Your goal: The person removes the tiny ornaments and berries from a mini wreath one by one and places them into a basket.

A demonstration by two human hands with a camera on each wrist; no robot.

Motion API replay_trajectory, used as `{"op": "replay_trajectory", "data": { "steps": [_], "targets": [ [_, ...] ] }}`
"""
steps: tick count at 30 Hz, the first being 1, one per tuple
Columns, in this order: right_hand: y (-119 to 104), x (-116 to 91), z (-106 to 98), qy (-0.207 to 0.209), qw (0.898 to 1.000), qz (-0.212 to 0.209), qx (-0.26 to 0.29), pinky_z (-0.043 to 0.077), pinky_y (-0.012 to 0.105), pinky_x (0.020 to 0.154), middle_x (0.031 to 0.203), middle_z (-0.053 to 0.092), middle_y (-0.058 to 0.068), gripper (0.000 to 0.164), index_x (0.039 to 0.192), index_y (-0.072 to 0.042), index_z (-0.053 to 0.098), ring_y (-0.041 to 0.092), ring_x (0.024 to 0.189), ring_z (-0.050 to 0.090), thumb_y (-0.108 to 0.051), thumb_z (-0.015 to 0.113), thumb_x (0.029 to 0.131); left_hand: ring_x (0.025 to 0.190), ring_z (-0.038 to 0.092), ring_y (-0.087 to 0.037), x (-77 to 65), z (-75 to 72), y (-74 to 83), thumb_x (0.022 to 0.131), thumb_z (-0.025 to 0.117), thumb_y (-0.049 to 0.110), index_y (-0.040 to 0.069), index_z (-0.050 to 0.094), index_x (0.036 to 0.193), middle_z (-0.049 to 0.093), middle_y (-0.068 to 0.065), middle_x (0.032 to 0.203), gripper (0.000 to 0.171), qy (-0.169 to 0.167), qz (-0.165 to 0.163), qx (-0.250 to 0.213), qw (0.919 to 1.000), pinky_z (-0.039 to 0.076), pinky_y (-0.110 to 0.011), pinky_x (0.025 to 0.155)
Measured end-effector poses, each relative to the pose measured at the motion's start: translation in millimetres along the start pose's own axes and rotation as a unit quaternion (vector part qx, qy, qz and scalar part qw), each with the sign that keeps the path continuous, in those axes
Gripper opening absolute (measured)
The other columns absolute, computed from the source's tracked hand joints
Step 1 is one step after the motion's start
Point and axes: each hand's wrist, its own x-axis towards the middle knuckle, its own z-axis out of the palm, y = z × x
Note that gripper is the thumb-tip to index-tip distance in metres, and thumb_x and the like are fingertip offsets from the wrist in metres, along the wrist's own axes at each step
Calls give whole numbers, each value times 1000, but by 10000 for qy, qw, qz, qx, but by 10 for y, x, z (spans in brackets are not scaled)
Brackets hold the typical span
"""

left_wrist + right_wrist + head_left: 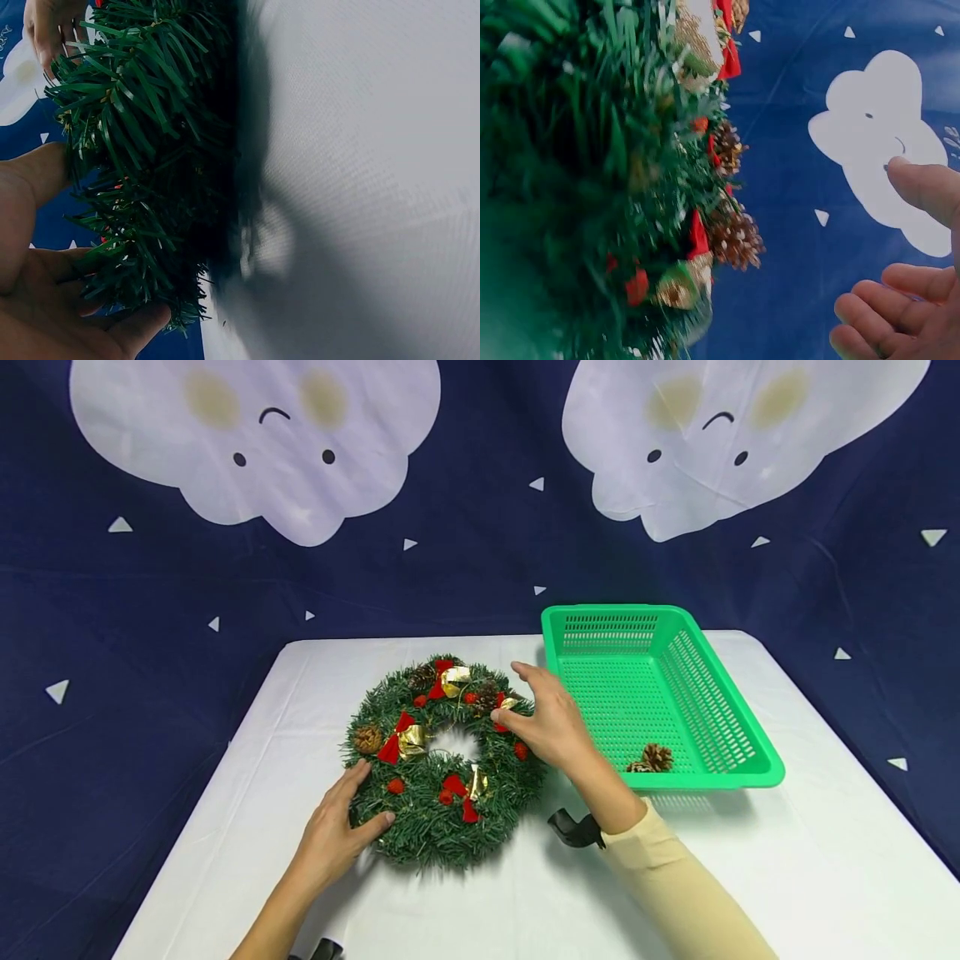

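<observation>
A green wreath (442, 835) with red and gold bows, red berries and pine cones lies on the white table. My left hand (337, 827) touches its lower left edge, thumb and fingers spread; in the left wrist view fingertips (146, 326) reach against the green needles. Over the wreath's right side is my right hand (551, 718), thumb and fingers apart, near a pine cone (487, 697) and a bow. In the right wrist view a gap shows between that hand (900, 307) and the wreath (592, 150), with nothing held.
A green plastic basket (731, 710) stands at the right back of the table (315, 677), with loose pine cones (657, 757) in its near corner. Behind the table hangs a dark blue cloth (487, 568) printed with clouds and triangles.
</observation>
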Motion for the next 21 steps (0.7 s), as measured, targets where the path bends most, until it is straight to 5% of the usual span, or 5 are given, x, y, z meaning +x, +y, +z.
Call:
{"op": "replay_trajectory", "data": {
  "steps": [21],
  "targets": [
    [-5,309,481,204,9975,669,-27,37,50,108,143,46,14,78,143,-9,39,35,132,42,-36,74,79,140,23,-43,3,-3,-9,85,68,36,9,28,149,21,-12,158,81,-33,-30,-3,10000,24,-68,106]
  ]
}}
